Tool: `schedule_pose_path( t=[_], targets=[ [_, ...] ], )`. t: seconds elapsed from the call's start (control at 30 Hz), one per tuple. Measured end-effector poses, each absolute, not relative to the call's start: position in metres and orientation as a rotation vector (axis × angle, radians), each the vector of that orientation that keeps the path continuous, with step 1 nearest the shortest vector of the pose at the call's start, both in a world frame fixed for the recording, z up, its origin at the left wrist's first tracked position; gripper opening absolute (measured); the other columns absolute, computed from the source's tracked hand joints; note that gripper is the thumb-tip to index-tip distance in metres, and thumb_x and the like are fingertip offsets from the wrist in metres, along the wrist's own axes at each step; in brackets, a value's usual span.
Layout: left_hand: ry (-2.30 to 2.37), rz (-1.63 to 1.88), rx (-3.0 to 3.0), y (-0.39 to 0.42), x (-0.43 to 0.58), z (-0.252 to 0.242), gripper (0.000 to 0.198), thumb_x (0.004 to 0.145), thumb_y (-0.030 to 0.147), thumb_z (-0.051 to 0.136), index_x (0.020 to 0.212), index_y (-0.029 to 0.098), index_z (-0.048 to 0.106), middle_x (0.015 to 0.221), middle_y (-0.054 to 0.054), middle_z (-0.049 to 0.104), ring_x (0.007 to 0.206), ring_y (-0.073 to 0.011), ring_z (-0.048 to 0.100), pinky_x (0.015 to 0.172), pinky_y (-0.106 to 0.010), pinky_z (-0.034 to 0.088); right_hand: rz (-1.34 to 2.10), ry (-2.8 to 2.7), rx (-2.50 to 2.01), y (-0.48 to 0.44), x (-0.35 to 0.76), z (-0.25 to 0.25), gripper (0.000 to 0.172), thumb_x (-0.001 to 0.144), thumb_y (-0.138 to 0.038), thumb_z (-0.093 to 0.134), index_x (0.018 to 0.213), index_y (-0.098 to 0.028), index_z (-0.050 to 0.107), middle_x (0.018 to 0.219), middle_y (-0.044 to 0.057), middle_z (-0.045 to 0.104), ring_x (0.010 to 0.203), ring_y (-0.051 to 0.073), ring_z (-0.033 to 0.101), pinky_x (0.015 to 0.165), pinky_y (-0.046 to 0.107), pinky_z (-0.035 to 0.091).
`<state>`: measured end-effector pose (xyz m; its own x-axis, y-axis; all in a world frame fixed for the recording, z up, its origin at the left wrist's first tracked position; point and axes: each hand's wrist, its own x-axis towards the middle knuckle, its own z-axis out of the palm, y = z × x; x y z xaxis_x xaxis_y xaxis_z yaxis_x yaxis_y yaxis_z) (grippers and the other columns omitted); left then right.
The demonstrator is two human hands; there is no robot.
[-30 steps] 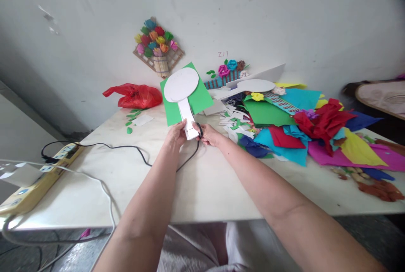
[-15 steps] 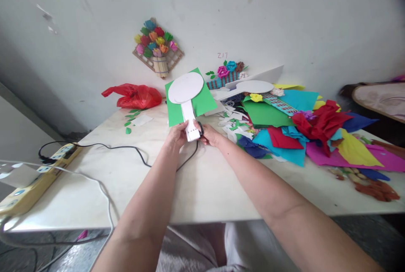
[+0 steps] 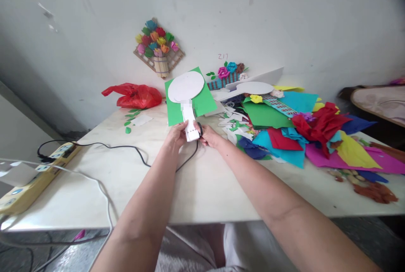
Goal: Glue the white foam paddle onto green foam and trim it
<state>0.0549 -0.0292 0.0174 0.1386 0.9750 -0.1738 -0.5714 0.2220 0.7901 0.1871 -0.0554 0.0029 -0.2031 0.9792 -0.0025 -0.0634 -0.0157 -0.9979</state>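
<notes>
A white paddle-shaped cutout [image 3: 186, 87] with an oval head lies against a green paper sheet [image 3: 207, 102], which shows behind it. My left hand [image 3: 179, 133] is closed on the left side of the white handle. On the handle's right side, my right hand [image 3: 207, 134] is closed with its thumb at the edge. A small black loop, perhaps a scissor handle, shows at the right fingers; the rest of it is hidden. Several small dark marks run across the handle's lower end. A black cable passes below the hands.
Coloured paper [image 3: 268, 114] and white scraps [image 3: 234, 122] cover the right side of the table [image 3: 215, 192]. A red plastic bag [image 3: 139, 96] and green paper leaves [image 3: 128, 130] are at the back left. A yellow power strip [image 3: 31, 183] with cables lies at the left edge.
</notes>
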Motion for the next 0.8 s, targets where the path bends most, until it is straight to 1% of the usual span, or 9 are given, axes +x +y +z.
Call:
schedule_pose_path(
  t=[0.2, 0.47, 0.67, 0.8],
  targets=[
    [0.791, 1.246, 0.643, -0.0276, 0.0541, 0.015, 0.002, 0.076, 0.008, 0.061, 0.075, 0.01, 0.059, 0.06, -0.004, 0.064, 0.05, -0.0145, 0.061, 0.058, -0.03, 0.055, 1.388, -1.3, -1.058, -0.0565, 0.1856, 0.0035, 0.047, 0.075, -0.063, 0.058, 0.067, -0.018, 0.047, 0.042, -0.009, 0.037, 0.029, 0.003, 0.027, 0.025, 0.017, 0.026],
    [0.777, 1.252, 0.632, -0.0252, 0.0537, 0.0131, 0.005, 0.075, 0.007, 0.062, 0.075, 0.01, 0.059, 0.058, -0.003, 0.063, 0.049, -0.0131, 0.06, 0.06, -0.03, 0.056, 1.419, -1.296, -1.003, -0.0521, 0.1865, -0.0013, 0.05, 0.072, -0.067, 0.058, 0.067, -0.018, 0.047, 0.041, -0.009, 0.037, 0.028, 0.004, 0.028, 0.024, 0.018, 0.029],
    [0.757, 1.236, 0.639, -0.0237, 0.0524, 0.0118, 0.004, 0.076, 0.007, 0.06, 0.074, 0.009, 0.058, 0.059, -0.004, 0.063, 0.048, -0.012, 0.059, 0.055, -0.026, 0.054, 1.427, -1.327, -1.003, -0.0506, 0.188, -0.0031, 0.053, 0.071, -0.07, 0.056, 0.066, -0.017, 0.048, 0.04, -0.008, 0.039, 0.027, 0.004, 0.03, 0.024, 0.018, 0.03],
    [0.762, 1.245, 0.631, -0.0242, 0.053, 0.0121, 0.004, 0.076, 0.005, 0.06, 0.075, 0.009, 0.058, 0.058, -0.004, 0.063, 0.048, -0.0125, 0.059, 0.056, -0.027, 0.054, 1.437, -1.322, -0.995, -0.0511, 0.1882, -0.0029, 0.054, 0.07, -0.072, 0.055, 0.068, -0.018, 0.048, 0.04, -0.009, 0.038, 0.027, 0.005, 0.03, 0.024, 0.018, 0.029]
  ],
)
